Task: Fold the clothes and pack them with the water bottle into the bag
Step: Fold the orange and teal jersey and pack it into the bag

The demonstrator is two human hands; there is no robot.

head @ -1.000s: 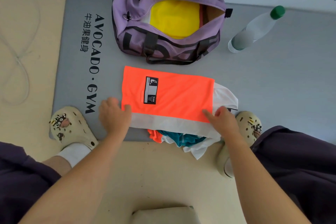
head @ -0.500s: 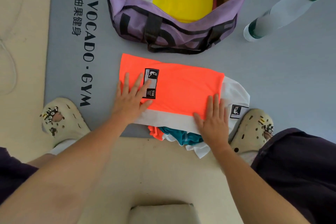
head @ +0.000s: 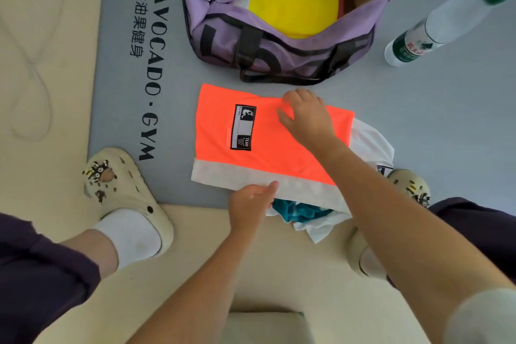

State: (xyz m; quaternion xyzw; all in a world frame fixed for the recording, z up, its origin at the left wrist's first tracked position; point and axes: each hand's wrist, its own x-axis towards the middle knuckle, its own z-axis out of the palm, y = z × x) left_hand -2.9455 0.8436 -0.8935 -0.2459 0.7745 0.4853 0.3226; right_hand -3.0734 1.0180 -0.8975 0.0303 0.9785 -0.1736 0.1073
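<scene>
We note the left hand [head: 249, 205] pinching the white hem of the folded neon-orange mesh jersey [head: 268, 145], which lies on the grey gym mat [head: 435, 126]. Right hand [head: 305, 117], fingers curled, grips its far edge. Beyond the jersey: open purple duffel bag [head: 223, 17], yellow garment [head: 296, 0] inside; clear green-capped water bottle [head: 444, 22] right of the bag.

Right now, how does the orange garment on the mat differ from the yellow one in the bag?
The orange garment lies folded flat on the grey mat, outside the purple bag; the yellow garment is already packed inside it. The orange one has a white band and black labels; the yellow one looks plain. Both hands touch the orange one; none touches the yellow one. Both are bright fabric.
</scene>
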